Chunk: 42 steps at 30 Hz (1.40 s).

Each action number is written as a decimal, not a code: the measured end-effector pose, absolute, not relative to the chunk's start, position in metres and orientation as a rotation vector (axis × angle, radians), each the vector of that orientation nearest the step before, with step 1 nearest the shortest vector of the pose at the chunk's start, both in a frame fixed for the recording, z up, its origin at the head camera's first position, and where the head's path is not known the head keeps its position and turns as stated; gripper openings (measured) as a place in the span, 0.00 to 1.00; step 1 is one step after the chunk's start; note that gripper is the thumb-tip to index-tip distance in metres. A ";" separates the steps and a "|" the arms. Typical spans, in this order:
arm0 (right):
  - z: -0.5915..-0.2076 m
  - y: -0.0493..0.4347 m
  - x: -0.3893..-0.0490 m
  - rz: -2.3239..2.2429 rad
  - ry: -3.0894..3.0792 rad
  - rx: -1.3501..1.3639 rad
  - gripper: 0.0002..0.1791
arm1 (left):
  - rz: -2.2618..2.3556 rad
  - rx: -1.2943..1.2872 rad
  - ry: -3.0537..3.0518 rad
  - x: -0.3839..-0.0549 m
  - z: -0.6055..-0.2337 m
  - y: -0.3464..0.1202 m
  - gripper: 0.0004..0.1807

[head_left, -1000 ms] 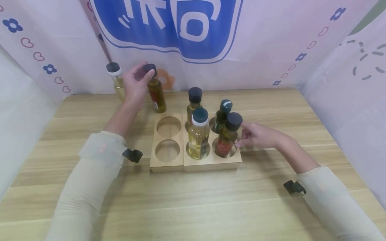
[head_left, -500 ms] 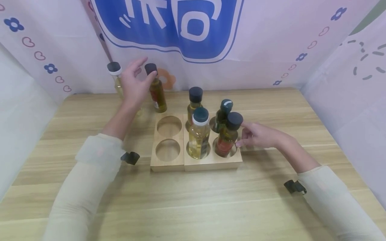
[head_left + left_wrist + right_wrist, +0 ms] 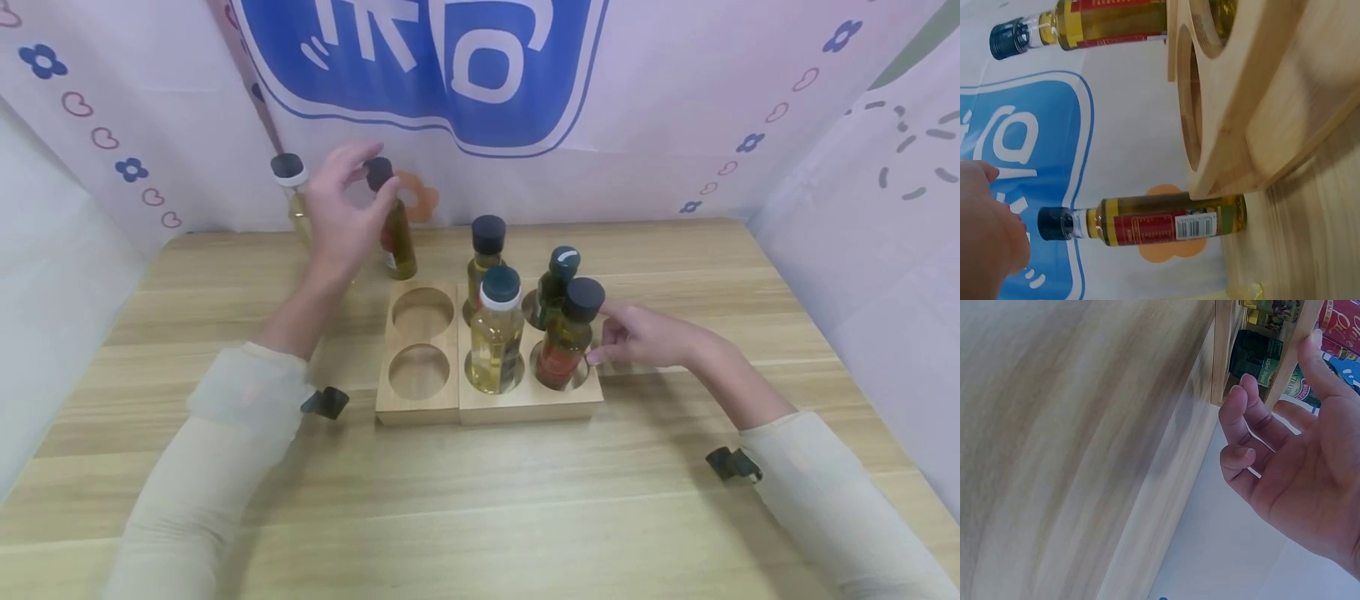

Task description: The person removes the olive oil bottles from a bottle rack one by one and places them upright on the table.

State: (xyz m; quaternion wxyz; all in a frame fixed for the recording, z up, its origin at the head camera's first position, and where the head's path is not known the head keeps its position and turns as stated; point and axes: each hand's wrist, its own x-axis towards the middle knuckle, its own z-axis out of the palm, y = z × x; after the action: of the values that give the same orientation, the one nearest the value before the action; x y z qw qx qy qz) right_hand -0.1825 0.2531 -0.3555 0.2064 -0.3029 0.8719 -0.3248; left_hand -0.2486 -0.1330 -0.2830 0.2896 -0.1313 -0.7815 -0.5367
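Observation:
In the head view my left hand (image 3: 348, 208) is spread around the black cap of an oil bottle (image 3: 400, 246), which stands upright on the table behind the rack. In the left wrist view, the hand shows beside the cap of that bottle (image 3: 1166, 219), with a gap between them. My right hand (image 3: 641, 337) holds the right edge of the wooden bottle rack (image 3: 528, 410). In the right wrist view its thumb (image 3: 1313, 350) lies on the rack's top board, with the other fingers bent against the side. Nearest to it stands a red-labelled bottle (image 3: 561, 358) in a hole.
Also in the rack are a pale oil bottle (image 3: 495, 350), a black-capped bottle (image 3: 487, 258) and a dark green bottle (image 3: 553, 287). Two left holes hold nothing. Another pale bottle (image 3: 297, 208) stands behind my left hand, before the printed cloth (image 3: 637, 108).
My left hand opens from the oil bottle's cap, then shifts slightly right with its fingers around the cap again. The right hand stays on the rack.

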 end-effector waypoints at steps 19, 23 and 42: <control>-0.357 0.254 -0.182 -0.914 2.430 -0.829 0.40 | -1.720 -0.561 -2.069 -0.220 -0.276 -0.114 0.20; -0.357 0.255 -0.183 -0.907 2.436 -0.829 0.38 | -1.742 -0.631 -2.031 -0.216 -0.275 -0.110 0.20; -0.357 0.254 -0.182 -0.913 2.441 -0.821 0.38 | -1.780 -0.835 -2.190 -0.197 -0.277 -0.097 0.14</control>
State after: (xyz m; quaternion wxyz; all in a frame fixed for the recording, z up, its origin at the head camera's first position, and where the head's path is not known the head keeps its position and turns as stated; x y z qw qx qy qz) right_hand -0.1818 0.2543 -0.3572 0.2033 -0.2941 0.8748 -0.3271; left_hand -0.1965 -0.0965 -0.2768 0.0991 -0.2824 -0.7405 -0.6017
